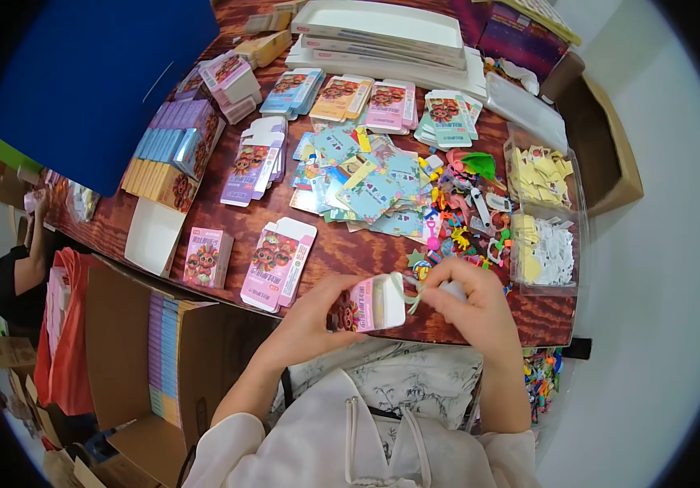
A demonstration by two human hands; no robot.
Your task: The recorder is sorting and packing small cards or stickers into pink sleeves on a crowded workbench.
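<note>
My left hand [307,321] is wrapped round a small pink printed carton [364,304]. The carton lies tilted, its open white end facing right. At that opening my right hand [480,307] pinches a thin pale green strip [412,298]; its exact kind is too small to tell. Something whitish shows under the right fingers, partly hidden. Small colourful plastic toys [460,236] are heaped just beyond the right hand. Left of the held carton lie flat pink cartons [278,264], and a closed pink carton [207,258] stands beside them.
Printed cards [378,191] lie piled mid-table, with stacks of flat cartons around them. A clear tray [543,248] holds pale small pieces at the right. White trays [378,32] are stacked at the back. A filled display box [159,236] and a blue panel [98,81] stand left.
</note>
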